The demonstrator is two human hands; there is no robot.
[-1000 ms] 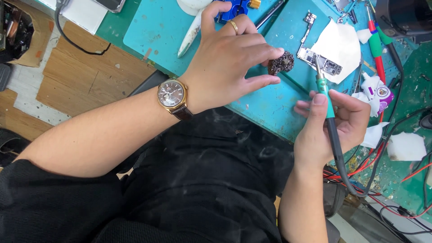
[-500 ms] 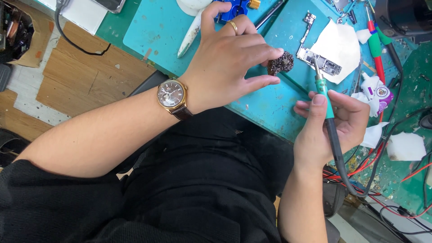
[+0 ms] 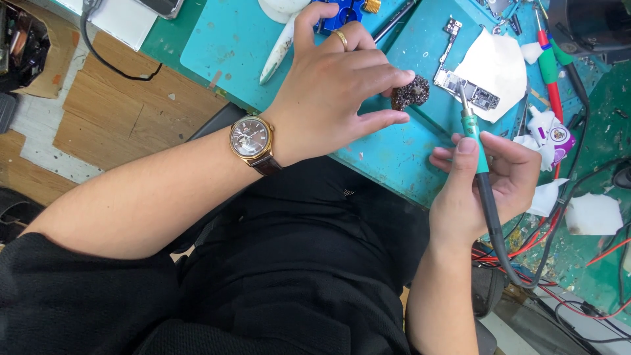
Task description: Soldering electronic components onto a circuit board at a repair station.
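Note:
My left hand, with a ring and a wristwatch, pinches a dark, crumpled wad of cleaning wool between thumb and fingers above the teal work mat. My right hand grips a soldering iron with a green handle, held like a pen. Its metal tip points up toward the wad, a short way to the wad's right. A small circuit board lies on a white sheet just beyond the iron's tip.
A blue metal fixture and a white blade-shaped tool lie at the mat's far side. Red and green tools, a small glue bottle, white tissues and tangled red and black wires crowd the right. Wooden floor is at left.

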